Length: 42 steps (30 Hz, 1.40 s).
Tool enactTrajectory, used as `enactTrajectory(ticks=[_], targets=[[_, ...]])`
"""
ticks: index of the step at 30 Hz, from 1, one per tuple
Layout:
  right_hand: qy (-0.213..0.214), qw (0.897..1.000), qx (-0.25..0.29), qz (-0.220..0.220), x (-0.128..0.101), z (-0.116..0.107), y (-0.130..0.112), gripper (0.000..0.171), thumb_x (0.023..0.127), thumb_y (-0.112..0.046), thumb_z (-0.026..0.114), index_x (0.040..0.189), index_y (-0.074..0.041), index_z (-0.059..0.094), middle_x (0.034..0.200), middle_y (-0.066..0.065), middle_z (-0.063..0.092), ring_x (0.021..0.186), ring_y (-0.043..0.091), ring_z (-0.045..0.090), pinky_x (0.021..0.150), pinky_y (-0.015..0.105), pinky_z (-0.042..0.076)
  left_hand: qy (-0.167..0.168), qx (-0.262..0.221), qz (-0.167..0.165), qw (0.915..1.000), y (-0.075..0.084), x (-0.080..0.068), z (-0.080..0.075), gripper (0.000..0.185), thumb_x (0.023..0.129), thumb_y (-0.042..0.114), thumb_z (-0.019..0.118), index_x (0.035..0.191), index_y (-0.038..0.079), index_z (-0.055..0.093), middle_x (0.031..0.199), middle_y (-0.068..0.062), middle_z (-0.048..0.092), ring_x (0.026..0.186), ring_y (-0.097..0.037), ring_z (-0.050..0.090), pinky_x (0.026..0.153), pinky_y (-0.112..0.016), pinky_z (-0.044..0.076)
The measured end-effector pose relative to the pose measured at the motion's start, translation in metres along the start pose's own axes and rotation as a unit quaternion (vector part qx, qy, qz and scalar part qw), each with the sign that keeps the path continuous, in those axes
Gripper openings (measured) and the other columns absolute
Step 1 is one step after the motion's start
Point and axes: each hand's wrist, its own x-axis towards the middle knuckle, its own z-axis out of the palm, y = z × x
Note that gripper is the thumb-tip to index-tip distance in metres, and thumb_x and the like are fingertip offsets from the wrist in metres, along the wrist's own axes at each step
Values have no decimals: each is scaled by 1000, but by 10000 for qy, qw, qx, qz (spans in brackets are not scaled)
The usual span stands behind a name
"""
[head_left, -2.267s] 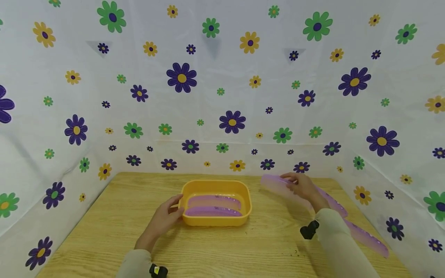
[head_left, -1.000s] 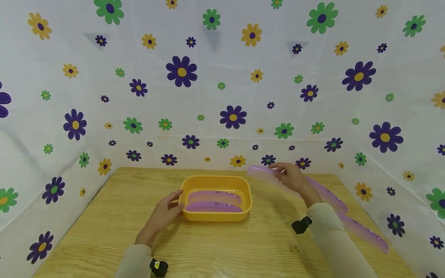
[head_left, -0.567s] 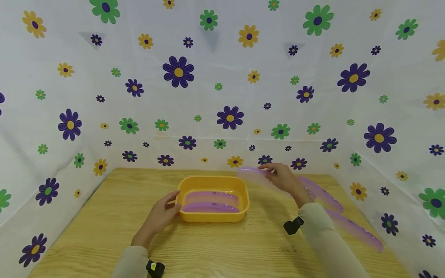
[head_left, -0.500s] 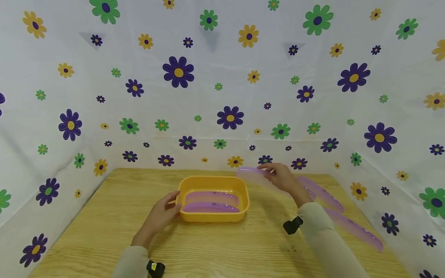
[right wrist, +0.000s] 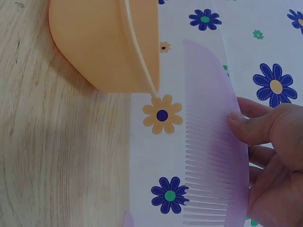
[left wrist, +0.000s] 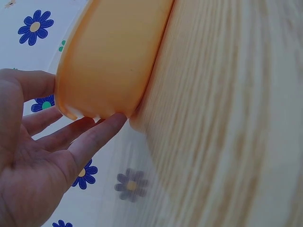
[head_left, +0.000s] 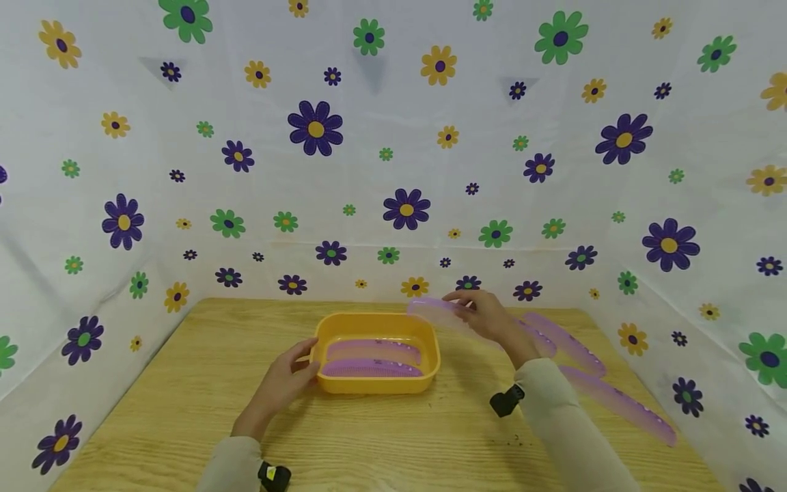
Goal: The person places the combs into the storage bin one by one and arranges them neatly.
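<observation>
My right hand (head_left: 486,316) pinches a translucent purple comb (head_left: 432,311) by its curved back, thumb on one side and fingers on the other. In the right wrist view the held comb (right wrist: 203,113) has its teeth facing the yellow basin (right wrist: 94,52). Its far end overlaps the basin's back right rim in the head view. Inside the basin (head_left: 378,385) two purple combs lie lengthwise, a rear comb (head_left: 371,350) and a front comb (head_left: 371,369). My left hand (head_left: 285,374) rests its extended fingers against the basin's left end, also seen in the left wrist view.
On the wooden table (head_left: 369,444), right of the basin, lie several more purple combs: one partly behind the right wrist (head_left: 541,338), another farther right (head_left: 568,345), and one nearer the front (head_left: 621,406). Flower-printed sheeting (head_left: 393,157) walls the back and sides.
My right hand has lifted the comb from the table's right side and carried it left to the basin's right rim. My left hand stays at the basin's left end.
</observation>
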Motion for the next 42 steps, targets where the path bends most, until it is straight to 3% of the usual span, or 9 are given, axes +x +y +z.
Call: enactTrajectory(ticks=[5,20,42], targets=[[-48,10000,82,3,1,7,-3,31,101,-2,61,128,-14,72,115,17,70,84,20,61,71,28,60,-25,-56,-7,10000,1,0,0,54,106,13,57,157,3,40,157,-28,44,136,-46,54,97,-36,62],[-66,9982,25,-600,7,23,-16,31,99,1,62,125,-10,73,122,18,73,89,21,66,76,31,62,-53,-278,-12,9996,-2,0,0,54,106,12,57,157,3,40,157,-28,43,136,-46,53,96,-35,62],[-282,9967,-67,-758,17,36,-32,32,100,0,62,127,-12,73,124,16,73,103,28,68,91,41,63,-59,-236,-34,9997,-1,0,0,54,106,14,57,157,4,39,158,-28,42,137,-46,53,97,-35,62]])
